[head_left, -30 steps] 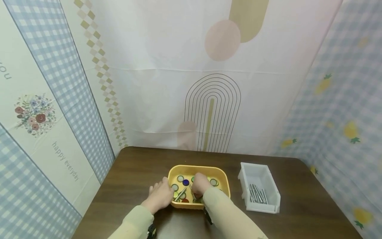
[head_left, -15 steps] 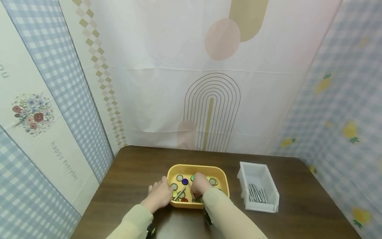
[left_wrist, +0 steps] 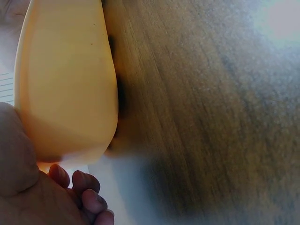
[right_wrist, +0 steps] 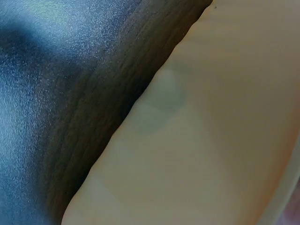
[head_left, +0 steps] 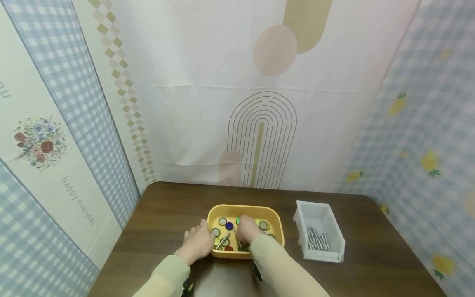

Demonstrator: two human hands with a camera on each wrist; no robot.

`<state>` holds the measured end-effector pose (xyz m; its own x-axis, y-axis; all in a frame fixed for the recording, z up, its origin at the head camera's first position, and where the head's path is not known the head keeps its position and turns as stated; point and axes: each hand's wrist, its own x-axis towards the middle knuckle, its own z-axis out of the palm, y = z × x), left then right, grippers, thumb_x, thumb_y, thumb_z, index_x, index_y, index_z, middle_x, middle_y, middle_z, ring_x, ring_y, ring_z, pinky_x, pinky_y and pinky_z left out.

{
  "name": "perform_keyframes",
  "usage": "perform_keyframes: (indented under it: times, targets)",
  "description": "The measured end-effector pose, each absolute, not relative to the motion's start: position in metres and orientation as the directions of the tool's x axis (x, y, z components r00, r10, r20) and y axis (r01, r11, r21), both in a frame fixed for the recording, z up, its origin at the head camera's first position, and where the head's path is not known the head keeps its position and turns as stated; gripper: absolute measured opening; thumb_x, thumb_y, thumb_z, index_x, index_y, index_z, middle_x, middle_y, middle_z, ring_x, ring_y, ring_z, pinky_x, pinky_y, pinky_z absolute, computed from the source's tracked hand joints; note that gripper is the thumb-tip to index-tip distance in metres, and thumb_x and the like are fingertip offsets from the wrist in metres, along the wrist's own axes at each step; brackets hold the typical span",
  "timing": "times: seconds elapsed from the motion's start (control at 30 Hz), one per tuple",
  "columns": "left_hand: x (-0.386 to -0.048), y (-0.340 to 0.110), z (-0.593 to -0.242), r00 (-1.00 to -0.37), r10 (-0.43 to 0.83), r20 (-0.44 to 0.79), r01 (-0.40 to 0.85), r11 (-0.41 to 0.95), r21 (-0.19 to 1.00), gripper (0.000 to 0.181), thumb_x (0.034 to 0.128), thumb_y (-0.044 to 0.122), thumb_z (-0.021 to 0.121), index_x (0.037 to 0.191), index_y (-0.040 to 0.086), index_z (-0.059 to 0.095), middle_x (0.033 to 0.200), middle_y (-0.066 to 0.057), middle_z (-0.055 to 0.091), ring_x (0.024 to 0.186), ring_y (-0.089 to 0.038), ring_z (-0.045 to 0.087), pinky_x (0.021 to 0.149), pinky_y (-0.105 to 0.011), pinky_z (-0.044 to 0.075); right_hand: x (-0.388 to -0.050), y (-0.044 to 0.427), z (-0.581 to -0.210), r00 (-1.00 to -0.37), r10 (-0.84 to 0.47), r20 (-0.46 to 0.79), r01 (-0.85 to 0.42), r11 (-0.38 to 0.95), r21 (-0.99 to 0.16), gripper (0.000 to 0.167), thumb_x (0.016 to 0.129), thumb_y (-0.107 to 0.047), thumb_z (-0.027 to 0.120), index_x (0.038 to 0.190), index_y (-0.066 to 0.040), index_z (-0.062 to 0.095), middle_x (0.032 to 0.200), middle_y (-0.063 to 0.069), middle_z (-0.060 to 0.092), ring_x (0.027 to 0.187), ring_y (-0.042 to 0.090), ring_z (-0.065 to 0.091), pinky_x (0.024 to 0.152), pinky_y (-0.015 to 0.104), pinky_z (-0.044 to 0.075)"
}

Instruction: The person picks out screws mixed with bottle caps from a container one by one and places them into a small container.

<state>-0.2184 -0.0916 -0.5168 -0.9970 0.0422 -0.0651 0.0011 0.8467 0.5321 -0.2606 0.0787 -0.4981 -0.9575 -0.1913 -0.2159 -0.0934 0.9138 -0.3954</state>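
A yellow plastic tray [head_left: 275,213] sits on the table, with several bottle caps inside, among them a blue cap [head_left: 229,226] and a red cap [head_left: 228,248]. One slim metal rod [head_left: 223,240] leans over the caps near the left end. My left hand [head_left: 196,243] grips the tray's left end, thumb at the rim and curled fingers outside, as the left wrist view shows. Inside the tray, my right hand [head_left: 248,229] reaches down among the caps beside another thin metal rod [head_left: 235,233]; its fingertips are hidden. The right wrist view shows only the tray's outer wall [right_wrist: 201,131] and tabletop.
To the right of the tray stands a white plastic bin [head_left: 323,256] holding several metal rods [head_left: 316,239]. The dark wooden table [head_left: 174,202] ends at a patterned cloth backdrop [head_left: 193,132], and more cloth hangs at both sides.
The head view has shifted slightly. Both hands keep their places at the tray, with little visible movement of the right hand among the caps.
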Motion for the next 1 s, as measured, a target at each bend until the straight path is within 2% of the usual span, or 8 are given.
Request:
perform_keyframes:
  times: [0.23,0.4,0.5,0.63,0.7,0.77,0.9,1.0]
  targets:
    - [-0.222,-0.089,-0.517,-0.997,0.052,-0.054,0.015,0.842,0.540,0.030,0.0942,0.024,0.053,0.112,0.001,0.049,0.082,-0.005,0.053,0.078,-0.025,0.047,0.076,-0.047,0.031,-0.259,0.082,-0.500,-0.961,-0.191,-0.198,-0.095,0.907,-0.409,0.014,0.071,0.013,0.055,0.067,0.000,0.055,0.064,0.012,0.052,0.049,0.020,0.043,0.041,0.026,0.033]
    - [-0.222,-0.088,-0.522,-0.997,0.051,-0.059,0.012,0.843,0.537,0.033,0.0946,0.026,0.053,0.114,0.000,0.049,0.081,-0.005,0.053,0.078,-0.025,0.048,0.076,-0.047,0.031,-0.257,0.088,-0.505,-0.961,-0.213,-0.174,-0.115,0.885,-0.451,0.025,0.075,0.007,0.057,0.056,-0.007,0.048,0.055,0.006,0.045,0.046,0.017,0.039,0.043,0.026,0.034]
    - [-0.221,-0.088,-0.522,-0.996,0.057,-0.064,0.014,0.843,0.537,0.032,0.0953,0.027,0.052,0.113,0.001,0.048,0.079,-0.004,0.051,0.077,-0.025,0.047,0.076,-0.047,0.031,-0.255,0.095,-0.502,-0.960,-0.216,-0.177,-0.091,0.841,-0.533,0.037,0.077,0.004,0.055,0.048,-0.014,0.042,0.046,-0.002,0.035,0.041,0.012,0.032,0.040,0.025,0.029]
    - [-0.220,-0.088,-0.521,-0.996,0.059,-0.063,0.016,0.844,0.536,0.032,0.0955,0.026,0.052,0.114,0.001,0.048,0.078,-0.004,0.051,0.077,-0.025,0.047,0.076,-0.047,0.030,-0.253,0.109,-0.489,-0.950,-0.254,-0.183,-0.061,0.724,-0.687,0.043,0.083,-0.001,0.055,0.047,-0.017,0.038,0.042,-0.008,0.031,0.037,0.008,0.026,0.039,0.024,0.025]
    - [-0.220,-0.089,-0.520,-0.996,0.057,-0.065,0.014,0.846,0.534,0.032,0.0955,0.026,0.053,0.114,0.000,0.048,0.079,-0.005,0.051,0.078,-0.025,0.047,0.077,-0.047,0.030,-0.252,0.118,-0.483,-0.945,-0.276,-0.174,-0.061,0.673,-0.737,0.039,0.083,-0.001,0.057,0.049,-0.013,0.043,0.043,-0.005,0.038,0.038,0.009,0.031,0.040,0.025,0.028]
    - [-0.220,-0.090,-0.520,-0.996,0.057,-0.065,0.014,0.846,0.533,0.033,0.0955,0.026,0.053,0.115,0.000,0.048,0.080,-0.005,0.052,0.078,-0.025,0.048,0.077,-0.048,0.030,-0.253,0.126,-0.477,-0.946,-0.273,-0.173,-0.047,0.645,-0.762,0.032,0.085,-0.003,0.060,0.055,-0.008,0.052,0.048,-0.002,0.048,0.042,0.010,0.040,0.044,0.027,0.037]
    - [-0.220,-0.093,-0.520,-0.996,0.062,-0.070,0.015,0.842,0.540,0.033,0.0958,0.027,0.052,0.115,0.001,0.047,0.080,-0.005,0.051,0.078,-0.025,0.047,0.077,-0.047,0.030,-0.255,0.143,-0.471,-0.958,-0.223,-0.178,0.011,0.594,-0.804,0.010,0.086,-0.006,0.065,0.080,0.001,0.066,0.072,0.008,0.065,0.060,0.014,0.060,0.060,0.033,0.053]
    - [-0.220,-0.095,-0.521,-0.995,0.068,-0.068,0.021,0.842,0.540,0.032,0.0953,0.026,0.052,0.114,0.000,0.048,0.080,-0.004,0.051,0.077,-0.025,0.047,0.076,-0.047,0.030,-0.255,0.158,-0.468,-0.955,-0.205,-0.213,0.077,0.523,-0.849,0.015,0.089,-0.009,0.064,0.093,0.005,0.065,0.087,0.014,0.065,0.071,0.019,0.064,0.069,0.036,0.055]
